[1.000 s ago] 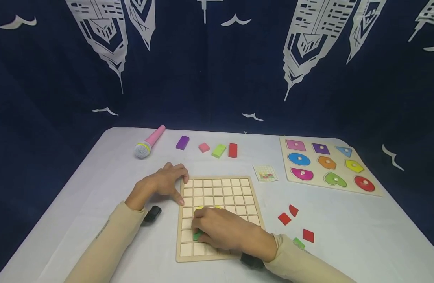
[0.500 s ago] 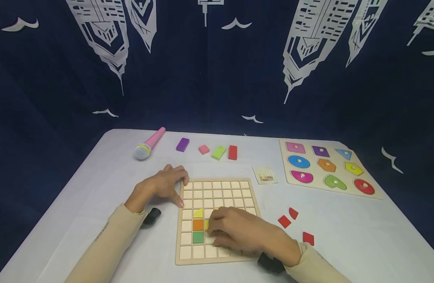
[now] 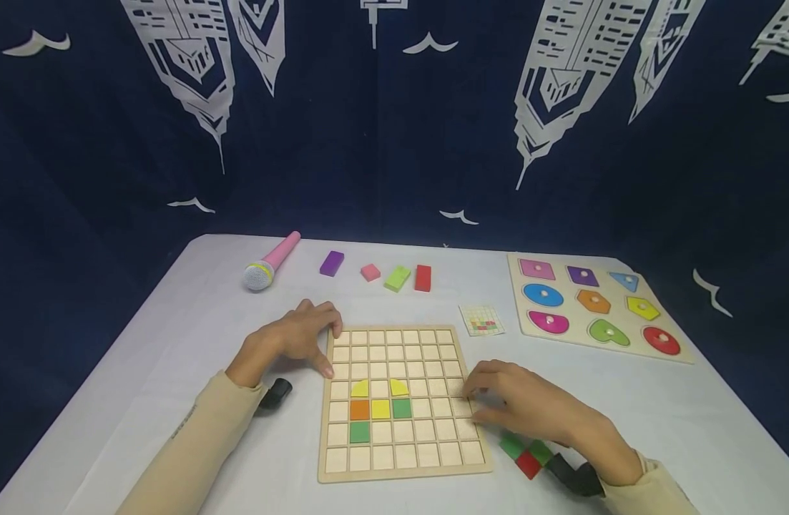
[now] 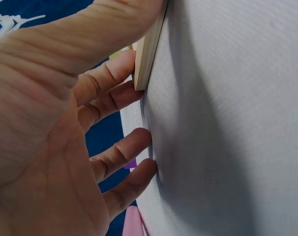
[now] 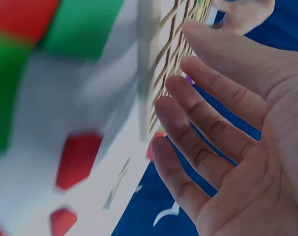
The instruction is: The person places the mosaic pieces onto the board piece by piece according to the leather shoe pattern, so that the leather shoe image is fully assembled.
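A wooden grid board (image 3: 426,433) lies on the white table. Set in its cells are an orange square tile (image 3: 360,410), a yellow square (image 3: 380,409), green squares (image 3: 402,408), and yellow rounded tiles (image 3: 360,389). My left hand (image 3: 297,336) rests at the board's upper left, thumb and forefinger touching its edge; the left wrist view shows the fingers spread. Over the right edge of the board is my right hand (image 3: 529,400), fingers parted with nothing between them. Below it lie loose green tiles (image 3: 512,447) and a red tile (image 3: 528,465); more red tiles (image 5: 79,161) show in the right wrist view.
A small card (image 3: 482,320) with a coloured grid pattern lies beyond the board's right corner. A shape puzzle (image 3: 568,336) occupies the back right. Along the back are a pink toy microphone (image 3: 272,261), a purple block (image 3: 332,263), a lime block (image 3: 397,278) and a red block (image 3: 423,278).
My right hand has moved from the board's middle cells to its right edge, uncovering a green square right of the yellow one. The left hand stays at the board's edge.
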Action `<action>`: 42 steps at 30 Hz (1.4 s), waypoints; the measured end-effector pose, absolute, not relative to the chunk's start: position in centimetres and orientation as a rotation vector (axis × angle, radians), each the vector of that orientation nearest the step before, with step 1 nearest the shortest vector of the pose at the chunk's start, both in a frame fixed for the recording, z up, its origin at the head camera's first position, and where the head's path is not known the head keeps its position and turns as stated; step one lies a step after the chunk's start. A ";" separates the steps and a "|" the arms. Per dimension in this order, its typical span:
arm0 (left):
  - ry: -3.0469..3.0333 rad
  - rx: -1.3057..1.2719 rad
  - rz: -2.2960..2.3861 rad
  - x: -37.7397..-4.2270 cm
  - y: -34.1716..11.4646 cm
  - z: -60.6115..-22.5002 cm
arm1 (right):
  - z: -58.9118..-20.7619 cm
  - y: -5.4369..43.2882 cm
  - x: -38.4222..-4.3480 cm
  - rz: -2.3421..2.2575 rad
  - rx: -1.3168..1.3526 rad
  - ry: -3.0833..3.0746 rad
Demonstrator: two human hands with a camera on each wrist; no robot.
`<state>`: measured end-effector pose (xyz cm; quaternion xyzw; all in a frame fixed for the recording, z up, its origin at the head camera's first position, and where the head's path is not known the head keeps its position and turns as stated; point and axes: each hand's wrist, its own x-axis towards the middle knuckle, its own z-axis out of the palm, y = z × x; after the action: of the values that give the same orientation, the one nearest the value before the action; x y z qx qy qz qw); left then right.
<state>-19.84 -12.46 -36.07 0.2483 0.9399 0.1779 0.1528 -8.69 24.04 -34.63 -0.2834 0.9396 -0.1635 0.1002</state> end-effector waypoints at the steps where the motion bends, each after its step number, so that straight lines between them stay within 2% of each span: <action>1: 2.696 0.718 0.510 -19.8 -12.5 -36.0 | -34.6 24.6 -8.7 -0.492 -0.811 2.774; 19: 2.698 0.742 0.512 -20.0 -12.5 -36.3 | -36.2 31.9 -10.1 -0.834 -0.634 2.622; 42: 2.693 0.745 0.507 -20.0 -12.5 -36.2 | -36.1 29.6 -10.5 -0.679 -0.691 2.741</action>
<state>-20.03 -12.47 -36.19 0.2593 0.9375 0.1766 0.1504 -10.46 29.64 -36.10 -0.2360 0.9364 -0.2318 0.1168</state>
